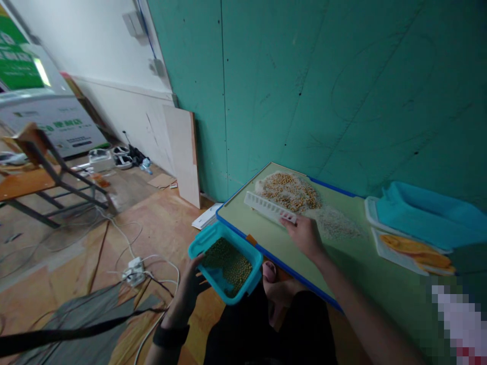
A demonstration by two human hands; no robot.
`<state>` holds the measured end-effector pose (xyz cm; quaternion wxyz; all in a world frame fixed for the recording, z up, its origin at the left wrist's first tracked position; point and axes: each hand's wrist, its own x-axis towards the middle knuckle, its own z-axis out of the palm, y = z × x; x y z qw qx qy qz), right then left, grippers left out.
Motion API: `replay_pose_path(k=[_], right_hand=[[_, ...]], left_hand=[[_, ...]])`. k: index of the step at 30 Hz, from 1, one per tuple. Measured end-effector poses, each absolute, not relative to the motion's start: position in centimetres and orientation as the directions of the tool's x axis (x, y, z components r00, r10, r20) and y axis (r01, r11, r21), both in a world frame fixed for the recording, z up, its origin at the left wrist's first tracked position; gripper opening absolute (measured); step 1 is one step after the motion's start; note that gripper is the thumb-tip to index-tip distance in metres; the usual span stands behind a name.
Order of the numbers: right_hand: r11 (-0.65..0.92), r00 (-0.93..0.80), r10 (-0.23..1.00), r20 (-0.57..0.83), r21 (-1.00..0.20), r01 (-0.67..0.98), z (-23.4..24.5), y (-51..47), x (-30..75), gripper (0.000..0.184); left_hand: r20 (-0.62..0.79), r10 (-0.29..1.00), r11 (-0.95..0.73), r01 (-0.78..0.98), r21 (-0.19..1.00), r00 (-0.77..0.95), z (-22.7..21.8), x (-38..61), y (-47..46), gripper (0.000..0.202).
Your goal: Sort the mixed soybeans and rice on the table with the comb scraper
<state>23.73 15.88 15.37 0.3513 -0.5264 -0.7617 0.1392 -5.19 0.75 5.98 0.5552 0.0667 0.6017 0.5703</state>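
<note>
My left hand grips the near left side of a teal plastic tub filled with yellowish beans, held just below the edge of the green table. My right hand is closed on the end of a white slotted plastic scraper that lies on the table. The scraper rests against a pile of beans at the table's far corner. A patch of finer pale grains lies to the right of my right hand.
White trays with a blue tub and yellow-orange pieces sit at the table's right. A green wall stands behind. Cables and a power strip lie on the wooden floor; a tipped desk at left.
</note>
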Motion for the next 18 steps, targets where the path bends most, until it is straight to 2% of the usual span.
replay_pose_path(k=[10, 13, 18], right_hand=[[0.374, -0.228, 0.923, 0.311, -0.582, 0.722, 15.7, 19.0, 23.4, 0.015], [0.349, -0.205, 0.932, 0.298, -0.588, 0.729, 15.8, 19.1, 23.3, 0.015], [0.342, -0.23, 0.937, 0.263, -0.552, 0.76, 15.8, 19.3, 23.3, 0.015]], left_hand=[[-0.641, 0.697, 0.432, -0.525, 0.733, -0.322, 6.3, -3.3, -0.2, 0.068], [-0.667, 0.681, 0.453, -0.543, 0.707, -0.301, 6.0, -3.5, -0.1, 0.067], [-0.661, 0.688, 0.447, -0.544, 0.71, -0.298, 5.9, -3.7, 0.2, 0.072]])
